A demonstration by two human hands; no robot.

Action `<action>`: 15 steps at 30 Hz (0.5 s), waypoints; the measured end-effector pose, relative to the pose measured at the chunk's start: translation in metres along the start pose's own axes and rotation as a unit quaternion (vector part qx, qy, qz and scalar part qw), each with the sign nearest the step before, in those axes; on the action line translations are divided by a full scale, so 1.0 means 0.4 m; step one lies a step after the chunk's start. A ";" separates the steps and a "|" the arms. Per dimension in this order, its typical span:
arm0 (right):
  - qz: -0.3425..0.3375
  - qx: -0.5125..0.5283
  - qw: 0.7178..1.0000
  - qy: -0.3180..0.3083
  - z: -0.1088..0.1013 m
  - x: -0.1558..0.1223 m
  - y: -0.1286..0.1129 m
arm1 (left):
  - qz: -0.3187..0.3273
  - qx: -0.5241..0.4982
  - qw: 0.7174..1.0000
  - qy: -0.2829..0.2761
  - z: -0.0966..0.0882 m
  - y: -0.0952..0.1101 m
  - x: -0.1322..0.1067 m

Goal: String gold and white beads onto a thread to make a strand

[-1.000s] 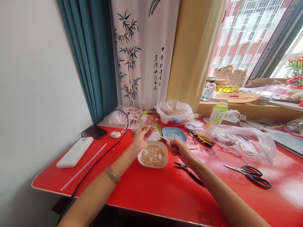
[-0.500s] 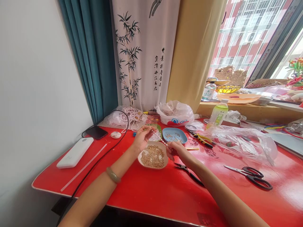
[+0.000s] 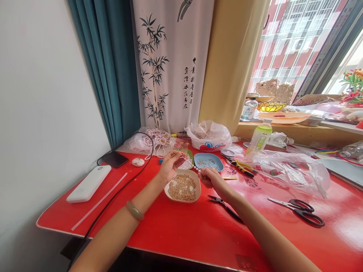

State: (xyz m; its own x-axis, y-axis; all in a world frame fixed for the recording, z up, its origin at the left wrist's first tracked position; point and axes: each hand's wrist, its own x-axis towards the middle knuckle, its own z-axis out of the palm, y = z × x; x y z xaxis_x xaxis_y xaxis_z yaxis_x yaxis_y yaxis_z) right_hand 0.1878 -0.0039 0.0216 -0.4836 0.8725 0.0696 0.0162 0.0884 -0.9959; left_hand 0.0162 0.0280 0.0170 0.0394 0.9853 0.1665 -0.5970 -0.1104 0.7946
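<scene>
A short string of pale pearly beads (image 3: 195, 168) stretches between my two hands above the dishes. My left hand (image 3: 170, 166) is closed in a pinch at its left end, wrist turned so the palm partly shows. On the other end, the fingers of my right hand (image 3: 210, 177) are closed; its fingertips are partly hidden. Just below lies a cream bowl (image 3: 181, 201) of small gold beads (image 3: 183, 189). Behind the hands are a green dish (image 3: 191, 154) with whitish beads and a blue dish (image 3: 217, 158) with scattered small pieces.
Black-handled pliers (image 3: 227, 209) and scissors (image 3: 303, 211) lie to the right, yellow-black pliers (image 3: 242, 167) farther back. Plastic bags (image 3: 208, 136), a drink bottle (image 3: 260, 136) and bead strands (image 3: 159, 139) stand behind. A white power bank (image 3: 90, 184), phone (image 3: 116, 159) and black cable (image 3: 124, 190) are left.
My right hand has shifted slightly, its fingers drawn in more tightly beside the bead string. The left hand keeps nearly the same pose. The whole view has moved very slightly.
</scene>
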 end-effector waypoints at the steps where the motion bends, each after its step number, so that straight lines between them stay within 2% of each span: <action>1: -0.008 -0.004 1.000 -0.006 0.001 -0.001 0.001 | -0.004 0.007 1.000 0.001 0.002 -0.001 -0.002; 4: -0.021 0.002 1.000 -0.006 -0.001 0.000 0.005 | -0.020 0.033 0.999 0.001 0.007 -0.003 -0.008; 8: 0.004 0.034 0.999 0.010 -0.002 0.002 0.000 | -0.023 0.046 0.999 0.006 0.010 -0.002 -0.011; 12: 0.006 0.014 0.999 0.032 0.001 0.001 -0.006 | -0.019 0.047 0.999 0.000 0.012 -0.002 -0.012; 15: -0.011 0.004 1.000 0.020 0.002 0.001 -0.001 | -0.019 0.058 0.998 -0.012 0.014 -0.003 -0.015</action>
State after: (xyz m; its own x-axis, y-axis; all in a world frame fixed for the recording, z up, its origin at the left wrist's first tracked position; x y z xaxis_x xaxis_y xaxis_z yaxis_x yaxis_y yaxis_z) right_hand 0.1870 -0.0041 0.0218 -0.4479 0.8891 0.0944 -0.0017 0.1047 -0.9945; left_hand 0.0212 0.0217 0.0182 0.0801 0.9859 0.1467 -0.4984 -0.0878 0.8625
